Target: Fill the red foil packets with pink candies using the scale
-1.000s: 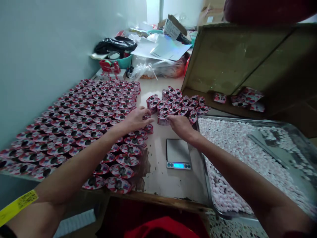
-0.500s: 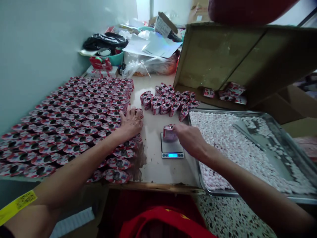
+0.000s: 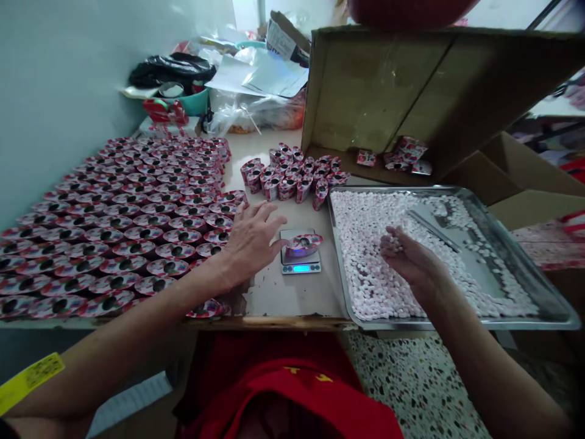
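Observation:
A small digital scale with a lit blue display stands on the table. On its plate rests a red-and-white printed oval container, its dark opening facing up. My left hand is open, fingers spread, just left of the scale, with the thumb close to that container. Over the metal tray my right hand is cupped, its fingers curled around a few small white pieces. Many more white pieces cover much of the tray. Rows of matching containers fill the table's left side.
A loose group of containers stands behind the scale. An open cardboard box lies on its side at the back right, with several packets in it. A flat metal scraper rests in the tray. Bags and papers are piled at the back.
My right hand has let go of the container on the scale and moved right to the white pieces in the tray. My left hand has shifted from the rows toward the scale.

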`<state>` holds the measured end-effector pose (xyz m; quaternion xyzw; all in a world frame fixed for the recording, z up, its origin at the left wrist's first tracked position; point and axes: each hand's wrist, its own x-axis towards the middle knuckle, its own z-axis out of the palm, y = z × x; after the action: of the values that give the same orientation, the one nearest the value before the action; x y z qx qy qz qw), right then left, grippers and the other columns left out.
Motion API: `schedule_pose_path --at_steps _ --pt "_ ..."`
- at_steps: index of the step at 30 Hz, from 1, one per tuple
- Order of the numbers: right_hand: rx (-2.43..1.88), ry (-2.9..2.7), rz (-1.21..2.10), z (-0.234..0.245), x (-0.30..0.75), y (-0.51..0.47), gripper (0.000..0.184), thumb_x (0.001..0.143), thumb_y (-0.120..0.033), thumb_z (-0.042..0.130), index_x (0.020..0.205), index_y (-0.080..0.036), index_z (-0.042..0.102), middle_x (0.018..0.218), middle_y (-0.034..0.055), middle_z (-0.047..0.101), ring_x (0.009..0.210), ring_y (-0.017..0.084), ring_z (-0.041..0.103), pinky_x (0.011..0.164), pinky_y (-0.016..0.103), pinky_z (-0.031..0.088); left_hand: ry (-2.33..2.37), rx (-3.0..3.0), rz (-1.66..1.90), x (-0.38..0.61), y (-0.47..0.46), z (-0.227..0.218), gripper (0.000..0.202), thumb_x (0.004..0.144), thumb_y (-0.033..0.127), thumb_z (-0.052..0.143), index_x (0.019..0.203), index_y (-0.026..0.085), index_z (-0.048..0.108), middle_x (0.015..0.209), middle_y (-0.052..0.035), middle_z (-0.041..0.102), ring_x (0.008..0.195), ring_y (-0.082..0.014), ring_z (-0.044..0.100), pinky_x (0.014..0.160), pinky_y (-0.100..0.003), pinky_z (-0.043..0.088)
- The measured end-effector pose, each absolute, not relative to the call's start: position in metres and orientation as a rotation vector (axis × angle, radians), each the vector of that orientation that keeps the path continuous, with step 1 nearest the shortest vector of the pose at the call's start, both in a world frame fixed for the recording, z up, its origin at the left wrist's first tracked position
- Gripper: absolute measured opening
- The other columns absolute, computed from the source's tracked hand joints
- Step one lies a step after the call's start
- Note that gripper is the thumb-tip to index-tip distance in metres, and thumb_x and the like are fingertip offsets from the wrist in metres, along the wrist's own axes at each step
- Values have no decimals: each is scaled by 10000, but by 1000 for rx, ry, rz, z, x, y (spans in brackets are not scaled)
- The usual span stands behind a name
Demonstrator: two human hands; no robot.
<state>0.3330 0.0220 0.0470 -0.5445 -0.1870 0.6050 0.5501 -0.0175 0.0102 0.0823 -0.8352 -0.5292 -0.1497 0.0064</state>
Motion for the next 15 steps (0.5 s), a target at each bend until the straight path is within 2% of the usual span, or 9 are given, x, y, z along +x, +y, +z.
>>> schedule_pose_path --at_steps 3,6,9,11,13,15 --pt "-1277 -192 1527 38 353 19 197 899 13 594 840 -174 573 690 -12 536 530 59 487 460 109 439 -1752 -2620 -687 -11 7 79 326 918 338 771 1216 218 717 1333 -120 700 1277 -339 627 1167 -570 435" --pt "-1196 -261 1684 36 347 17 219 806 61 635 876 -147 620 704 -12 553 525 45 474 441 96 418 -1861 -2665 -846 -9 1 74 301 922 309 758 1202 212 709 1249 -99 725 1205 -296 671 1119 -491 500" --pt "-1217 -502 1753 43 325 20 222 737 -4 775 915 -113 698 728 10 609 523 38 467 412 97 377 -2008 -2712 -960 -11 -5 71 346 922 318 747 1241 199 689 1239 -101 728 1196 -284 687 1092 -463 531" --pt "-1237 -722 1794 52 306 26 205 740 -118 862 900 -108 734 730 25 639 518 37 453 399 109 349 -2124 -2693 -1125 -11 -8 67 423 911 313 753 1305 195 652 1282 -107 720 1223 -277 683 1089 -456 538" --pt "-1234 -944 1840 62 287 33 231 755 -241 908 881 -120 757 715 28 652 520 44 451 404 130 337 -2274 -2610 -1328 -9 -11 58 500 885 279 772 1352 199 614 1309 -112 713 1223 -267 686 1057 -443 557" --pt "-1213 -1109 1874 71 270 42 255 734 -284 929 866 -137 769 697 19 651 529 55 457 422 157 334 -2421 -2508 -1458 -3 -14 45 573 834 229 808 1365 200 596 1290 -114 720 1187 -261 696 1012 -437 575"
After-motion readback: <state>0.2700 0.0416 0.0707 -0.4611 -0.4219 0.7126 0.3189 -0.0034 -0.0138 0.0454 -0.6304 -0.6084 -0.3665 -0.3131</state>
